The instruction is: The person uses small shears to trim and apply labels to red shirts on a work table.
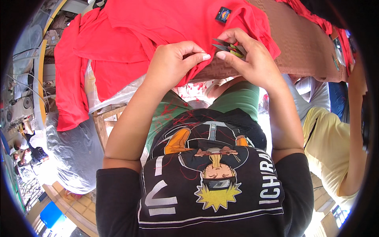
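A red garment [130, 23] with a small dark label [223, 15] near its collar lies spread over the table in front of me. My left hand [173, 59] pinches at the garment's near edge, thumb against forefinger; whether cloth or a thread is between the tips is too small to make out. Just to its right, my right hand [252, 59] holds a pair of thread snips [229, 48] with dark blades and yellow-green parts. The blades point left toward the left fingertips, their tips apart and over the red cloth.
Brown textured cloth [304, 43] covers the table on the right, with more red fabric at its far edge. Loose red threads [169, 114] lie on my lap. A person in a yellow shirt [327, 146] sits close on my right. Clear plastic sheeting [71, 150] hangs at left.
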A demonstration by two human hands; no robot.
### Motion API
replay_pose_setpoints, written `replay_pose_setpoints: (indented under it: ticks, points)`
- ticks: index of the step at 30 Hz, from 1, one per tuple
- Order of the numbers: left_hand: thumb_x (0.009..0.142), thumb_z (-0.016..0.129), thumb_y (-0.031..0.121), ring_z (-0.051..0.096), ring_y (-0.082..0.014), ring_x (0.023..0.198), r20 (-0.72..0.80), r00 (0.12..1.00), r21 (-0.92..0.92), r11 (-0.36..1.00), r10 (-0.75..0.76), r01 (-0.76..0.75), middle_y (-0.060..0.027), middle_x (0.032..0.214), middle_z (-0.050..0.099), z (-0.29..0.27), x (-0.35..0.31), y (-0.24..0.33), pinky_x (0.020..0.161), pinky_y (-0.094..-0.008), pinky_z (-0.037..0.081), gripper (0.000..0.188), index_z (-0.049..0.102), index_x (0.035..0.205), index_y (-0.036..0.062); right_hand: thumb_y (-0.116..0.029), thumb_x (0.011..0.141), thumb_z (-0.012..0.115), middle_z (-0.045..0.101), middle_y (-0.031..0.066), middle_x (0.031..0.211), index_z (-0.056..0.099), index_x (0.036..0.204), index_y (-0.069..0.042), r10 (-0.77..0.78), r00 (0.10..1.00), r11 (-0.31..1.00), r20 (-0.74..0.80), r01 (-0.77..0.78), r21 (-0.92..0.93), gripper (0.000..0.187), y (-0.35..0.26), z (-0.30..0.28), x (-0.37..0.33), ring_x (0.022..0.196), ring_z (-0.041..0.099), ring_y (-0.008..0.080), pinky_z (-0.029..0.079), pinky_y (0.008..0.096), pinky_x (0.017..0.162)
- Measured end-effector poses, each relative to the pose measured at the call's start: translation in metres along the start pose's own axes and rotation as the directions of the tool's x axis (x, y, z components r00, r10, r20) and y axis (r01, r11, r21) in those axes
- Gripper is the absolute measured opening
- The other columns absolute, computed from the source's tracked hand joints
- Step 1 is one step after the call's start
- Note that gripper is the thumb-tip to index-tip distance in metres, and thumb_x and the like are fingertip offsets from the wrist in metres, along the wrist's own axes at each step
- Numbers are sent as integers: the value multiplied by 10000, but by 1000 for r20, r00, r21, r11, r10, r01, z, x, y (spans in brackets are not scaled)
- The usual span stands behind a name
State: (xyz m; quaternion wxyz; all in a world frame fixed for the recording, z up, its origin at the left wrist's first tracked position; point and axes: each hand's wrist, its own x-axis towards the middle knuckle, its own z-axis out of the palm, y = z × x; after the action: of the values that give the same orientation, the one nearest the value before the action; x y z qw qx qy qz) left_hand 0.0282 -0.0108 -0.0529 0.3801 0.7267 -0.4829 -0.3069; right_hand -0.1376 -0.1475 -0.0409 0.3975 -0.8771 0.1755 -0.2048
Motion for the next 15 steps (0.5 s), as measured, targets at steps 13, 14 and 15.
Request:
replay_pose_setpoints:
  ticks: [13, 14, 15]
  points:
    - [904, 643, 144, 621, -64, 828, 37, 999, -176, 984, 4, 3, -40, 874, 703, -7, -7, 7, 761, -224, 499, 178, 685, 963, -19, -166, 805, 694, 617, 116, 839, 628, 919, -38, -192, 966, 980, 175, 197, -15, 184, -2, -8, -2, 793, 612, 310, 482, 372, 680]
    - [904, 644, 144, 619, -62, 825, 38, 999, -183, 983, 4, 3, -38, 870, 701, -8, -7, 7, 759, -222, 498, 177, 684, 960, -19, -167, 805, 693, 616, 113, 836, 627, 915, -40, -193, 965, 980, 179, 198, -12, 180, -3, -7, -2, 790, 610, 308, 479, 374, 677]
    - [902, 646, 143, 618, -61, 822, 35, 999, -173, 985, 6, 0, -36, 864, 700, -8, -7, 7, 757, -221, 498, 175, 683, 958, -18, -168, 806, 692, 614, 111, 832, 627, 910, -42, -193, 964, 980, 182, 198, -10, 176, -4, -6, -2, 788, 608, 306, 477, 376, 673]
